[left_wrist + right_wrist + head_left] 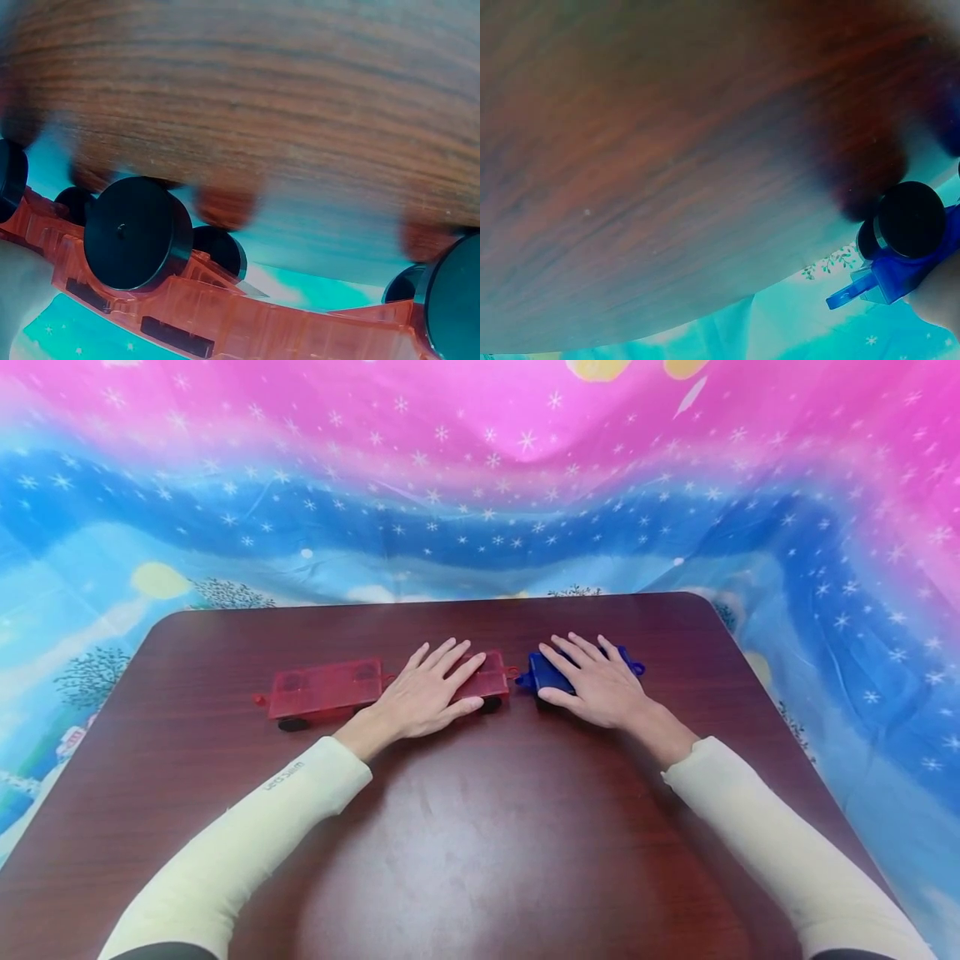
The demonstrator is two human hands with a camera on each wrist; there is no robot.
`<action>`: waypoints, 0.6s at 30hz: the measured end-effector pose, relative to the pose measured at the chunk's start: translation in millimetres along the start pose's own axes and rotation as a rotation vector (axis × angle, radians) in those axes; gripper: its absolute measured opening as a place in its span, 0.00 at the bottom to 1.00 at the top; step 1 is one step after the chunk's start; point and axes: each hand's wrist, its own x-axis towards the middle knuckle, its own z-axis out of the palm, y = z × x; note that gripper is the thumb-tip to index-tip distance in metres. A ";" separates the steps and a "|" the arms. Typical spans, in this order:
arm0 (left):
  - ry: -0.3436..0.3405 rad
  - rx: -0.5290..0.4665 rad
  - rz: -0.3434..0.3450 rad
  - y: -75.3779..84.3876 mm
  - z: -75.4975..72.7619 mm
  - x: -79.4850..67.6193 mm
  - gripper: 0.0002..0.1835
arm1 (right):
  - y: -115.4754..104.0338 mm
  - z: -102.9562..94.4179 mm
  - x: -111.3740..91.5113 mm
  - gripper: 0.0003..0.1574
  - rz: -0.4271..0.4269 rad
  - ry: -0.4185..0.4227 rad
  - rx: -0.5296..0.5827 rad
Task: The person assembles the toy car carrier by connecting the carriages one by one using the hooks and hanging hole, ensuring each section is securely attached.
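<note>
My left hand lies over a red see-through toy wagon, fingers straight and spread across its top. Behind it on the left stands a second red wagon with black wheels and a small hook at its end. Across a blue wagon rests my right hand, its fingers also straight and fanned out. The blue wagon's left coupling overlaps the red wagon's right hook in the head view. Black wheels and red wagon sides show upside down in the left wrist view; a blue coupling shows in the right wrist view.
The wagons stand in a row toward the far side of a dark brown wooden table with rounded corners. A pink and blue curtain with snowflakes hangs behind it and along both sides.
</note>
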 end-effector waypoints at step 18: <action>-0.016 0.001 -0.012 2.8 -0.3 2.2 0.42 | -6.3 -2.1 1.5 0.57 0.021 -0.014 0.003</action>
